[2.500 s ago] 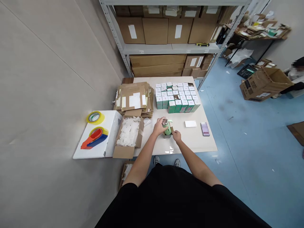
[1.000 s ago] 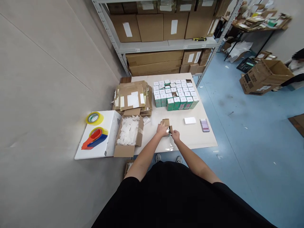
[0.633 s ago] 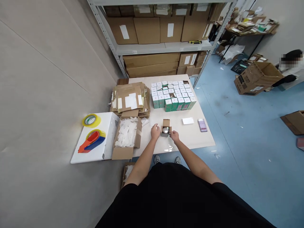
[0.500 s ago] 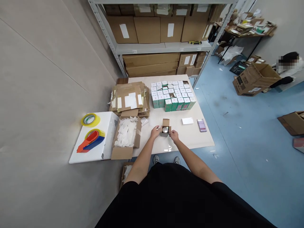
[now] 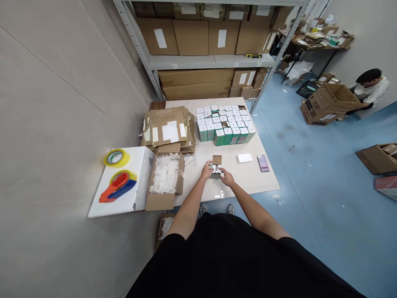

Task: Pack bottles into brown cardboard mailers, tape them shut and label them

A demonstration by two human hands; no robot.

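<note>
A small cardboard box (image 5: pixel 216 176) stands on the table between my hands, its brown lid flap raised at the far side. Its pale side flaps now lean inward over the opening, hiding most of the contents. My left hand (image 5: pixel 206 170) is closed at the box's left side, with fingers on the left flap. At the right side, the fingers of my right hand (image 5: pixel 227 177) pinch the other flap. To the right on the same table lie a flat white box (image 5: pixel 245 158) and a purple pack (image 5: pixel 263 163), partly pixelated.
Rows of green-and-white boxes (image 5: pixel 228 135) stand behind. Flattened cardboard (image 5: pixel 164 124) is stacked left, above an open carton (image 5: pixel 178 182) of white packing material. Tape rolls (image 5: pixel 116 158) and a tape dispenser (image 5: pixel 114 188) rest on a white block. A loaded shelf (image 5: pixel 211 62) rises behind; a person (image 5: pixel 372 89) crouches far right.
Both hands have moved in closer over the small box. Its side flaps have folded inward, covering the round silvery thing seen inside before.
</note>
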